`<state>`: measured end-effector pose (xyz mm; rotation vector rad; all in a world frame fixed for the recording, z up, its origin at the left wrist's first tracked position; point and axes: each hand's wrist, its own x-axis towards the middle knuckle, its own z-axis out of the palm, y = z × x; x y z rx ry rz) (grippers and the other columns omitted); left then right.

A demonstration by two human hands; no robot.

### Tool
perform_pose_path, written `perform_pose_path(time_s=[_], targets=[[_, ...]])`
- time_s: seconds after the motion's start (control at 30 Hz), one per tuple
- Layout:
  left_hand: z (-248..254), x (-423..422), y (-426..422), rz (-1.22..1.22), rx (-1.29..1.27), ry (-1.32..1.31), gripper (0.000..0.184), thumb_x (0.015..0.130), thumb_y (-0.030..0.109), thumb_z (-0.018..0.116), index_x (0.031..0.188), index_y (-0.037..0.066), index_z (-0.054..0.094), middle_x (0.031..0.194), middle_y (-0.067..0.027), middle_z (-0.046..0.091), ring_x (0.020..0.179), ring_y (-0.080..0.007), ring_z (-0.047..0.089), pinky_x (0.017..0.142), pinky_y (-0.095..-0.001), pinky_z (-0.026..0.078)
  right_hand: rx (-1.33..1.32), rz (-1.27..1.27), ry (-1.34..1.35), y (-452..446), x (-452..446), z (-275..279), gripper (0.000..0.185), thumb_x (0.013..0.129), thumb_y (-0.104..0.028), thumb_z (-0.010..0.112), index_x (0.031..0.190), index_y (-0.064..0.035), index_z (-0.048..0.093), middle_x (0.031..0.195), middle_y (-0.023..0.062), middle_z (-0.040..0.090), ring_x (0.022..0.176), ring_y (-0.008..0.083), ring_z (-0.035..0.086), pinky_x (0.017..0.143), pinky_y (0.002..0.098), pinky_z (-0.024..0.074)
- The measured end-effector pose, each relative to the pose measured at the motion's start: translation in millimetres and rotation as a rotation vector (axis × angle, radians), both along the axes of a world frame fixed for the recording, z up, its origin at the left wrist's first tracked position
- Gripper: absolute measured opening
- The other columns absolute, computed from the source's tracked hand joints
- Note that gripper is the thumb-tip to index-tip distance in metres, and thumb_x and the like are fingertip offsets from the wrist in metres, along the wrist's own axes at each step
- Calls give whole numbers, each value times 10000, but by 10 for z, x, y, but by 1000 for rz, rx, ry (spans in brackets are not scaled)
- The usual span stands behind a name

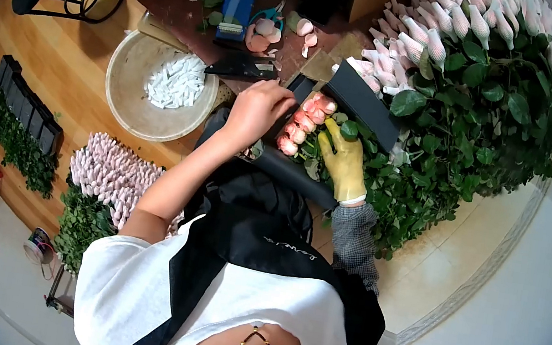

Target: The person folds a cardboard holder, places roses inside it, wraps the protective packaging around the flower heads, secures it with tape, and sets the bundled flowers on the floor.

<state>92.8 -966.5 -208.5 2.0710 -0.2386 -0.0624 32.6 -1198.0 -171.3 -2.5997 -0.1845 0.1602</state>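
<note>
Over on the left, a wide basin (154, 121) holds a heap of small white pieces (175, 81). Next comes the bare left hand (261, 106), fingers bent at the near end of the black wrapping's left side; I can't tell from here whether its grip has hold of anything. Then the peach-pink roses (307, 121), lined up inside that black wrapping. I'd expect them light, with soft petals that bruise readily and firmer stems; hold below the blooms, minding possible thorns. The right hand (344, 162), in a yellow glove, lies among leaves just beside them, fingers extended; what its grip holds, if anything, I can't make out. Farther right, netted blooms (427, 37) top leafy stems (430, 154).
</note>
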Motion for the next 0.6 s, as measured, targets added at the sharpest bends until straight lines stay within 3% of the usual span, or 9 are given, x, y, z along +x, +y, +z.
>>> perform_pose_path(time_s=[0.1, 0.23, 0.33, 0.37, 0.4, 0.47, 0.57, 0.6], targets=[[-52, 10, -96, -159, -70, -62, 129, 847, 160, 728, 907, 48, 713, 839, -99, 620, 860, -317, 617, 796, -421, 506, -23, 0, -13, 20, 10, 11, 328, 854, -125, 741, 1170, -64, 675, 965, 197, 674, 862, 401, 659, 752, 459, 541], [-113, 73, -169, -298, 14, -226, 115, 818, 139, 729, 863, 57, 663, 842, -96, 580, 851, -319, 583, 757, -413, 456, -37, -39, 23, 77, 5, 57, 333, 844, -119, 742, 1168, -74, 679, 982, 190, 678, 889, 395, 659, 780, 461, 538], [-86, 82, -178, -216, 130, -256, 112, 821, 136, 711, 858, 61, 637, 842, -103, 573, 865, -329, 581, 756, -415, 442, -29, -55, -7, 45, -29, 0, 342, 833, -117, 746, 1166, -75, 682, 1008, 181, 686, 920, 390, 661, 814, 457, 541], [-141, 76, -166, -164, 82, -160, 123, 831, 129, 705, 873, 48, 624, 878, -107, 582, 880, -346, 582, 774, -438, 446, -51, -48, -26, 45, -35, -7, 344, 832, -123, 749, 1165, -75, 683, 1015, 181, 687, 926, 389, 662, 819, 455, 545], [-200, 70, -160, -94, 133, -114, 195, 847, 175, 727, 930, 35, 621, 902, -122, 582, 869, -343, 588, 806, -445, 452, -73, -43, -46, 50, -38, -15, 345, 830, -129, 753, 1165, -76, 683, 1021, 181, 687, 932, 387, 663, 824, 452, 548], [-116, 80, -126, -95, -16, 105, 363, 832, 288, 776, 1070, 47, 645, 997, -155, 609, 962, -355, 587, 876, -442, 461, -91, -48, -107, 94, -25, 65, 371, 811, -128, 758, 1169, -82, 670, 996, 167, 692, 906, 378, 670, 809, 452, 554], [-230, -16, -266, -257, -27, 193, 636, 718, 397, 866, 1253, 138, 640, 1304, -188, 543, 1234, -382, 474, 1059, -458, 403, -137, -37, -75, 139, -29, 122, 400, 794, -117, 741, 1179, -91, 636, 869, 126, 694, 820, 354, 678, 730, 460, 547], [-293, -20, -345, -214, 12, 197, 577, 722, 366, 871, 1208, 139, 658, 1277, -165, 557, 1233, -362, 471, 1052, -464, 402, -133, -79, -87, 153, -49, 148, 400, 794, -117, 741, 1179, -91, 636, 869, 126, 694, 820, 354, 678, 730, 460, 547]])
